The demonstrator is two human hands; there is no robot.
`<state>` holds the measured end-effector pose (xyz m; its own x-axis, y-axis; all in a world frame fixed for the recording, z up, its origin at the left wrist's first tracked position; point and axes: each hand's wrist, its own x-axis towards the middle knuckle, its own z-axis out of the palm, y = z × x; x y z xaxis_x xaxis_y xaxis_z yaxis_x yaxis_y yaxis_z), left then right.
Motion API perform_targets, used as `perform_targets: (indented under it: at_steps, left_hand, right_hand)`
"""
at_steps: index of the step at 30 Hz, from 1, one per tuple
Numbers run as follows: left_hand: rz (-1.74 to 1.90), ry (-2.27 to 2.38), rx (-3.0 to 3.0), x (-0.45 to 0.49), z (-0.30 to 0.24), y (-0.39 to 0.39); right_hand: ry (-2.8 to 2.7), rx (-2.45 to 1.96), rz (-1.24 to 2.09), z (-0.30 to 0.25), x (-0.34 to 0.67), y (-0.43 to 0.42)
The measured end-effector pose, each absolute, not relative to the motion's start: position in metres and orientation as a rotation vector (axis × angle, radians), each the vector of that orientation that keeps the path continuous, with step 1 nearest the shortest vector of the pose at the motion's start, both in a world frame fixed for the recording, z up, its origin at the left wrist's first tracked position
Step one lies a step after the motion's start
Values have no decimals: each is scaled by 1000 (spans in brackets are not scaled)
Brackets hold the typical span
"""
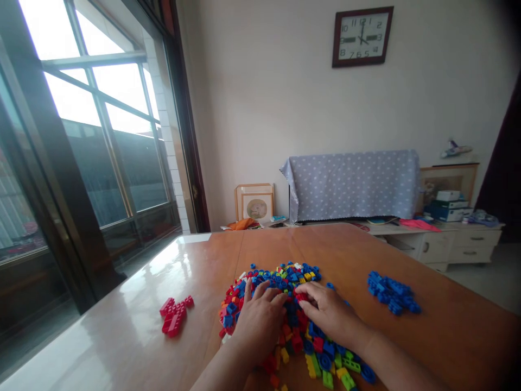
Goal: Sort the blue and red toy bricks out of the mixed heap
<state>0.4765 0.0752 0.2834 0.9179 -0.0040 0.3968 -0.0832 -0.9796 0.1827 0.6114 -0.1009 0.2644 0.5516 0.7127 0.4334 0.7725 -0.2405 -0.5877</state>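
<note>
Big pile: a heap of mixed bricks (285,274), blue, red, yellow and green, sits low in the middle of the frame on the brown table (448,336).
Left hand: the left hand (260,320) lies flat on the heap, fingers spread.
Right hand: the right hand (329,315) rests on the heap just beside it, fingertips on a red brick; I cannot tell if it pinches it.
Red bricks: a small bunch of red bricks (175,315) lies at lower left, well apart.
Blue bricks: a bunch of blue bricks (393,293) lies at right.
Wall: a clock (362,36) hangs at the top right.
Window: a big window (101,136) fills the left.
Back: a spotted cloth (354,184) covers something behind the table.
</note>
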Motion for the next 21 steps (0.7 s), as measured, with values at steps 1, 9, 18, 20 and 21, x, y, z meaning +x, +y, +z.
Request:
perform_targets:
  at_steps: [1,9,18,20,21]
  left_hand:
    - [595,-52,2883,477,285,75]
    - [655,33,2875,478,291,74]
    - [657,-10,2851,479,283,70]
    - [673,20,2853,479,284,69]
    - [674,31,2856,480,284,69]
  right_hand:
    - [-1192,-1987,-96,265,610,-101]
    - [-1173,-1983,-87,278,602,-104]
    - [-1179,-2062,-65,278,599,-103]
    - [-1196,-2061,-80,278,598,-104]
    - [-1201,-2060,-89,279,598,-104]
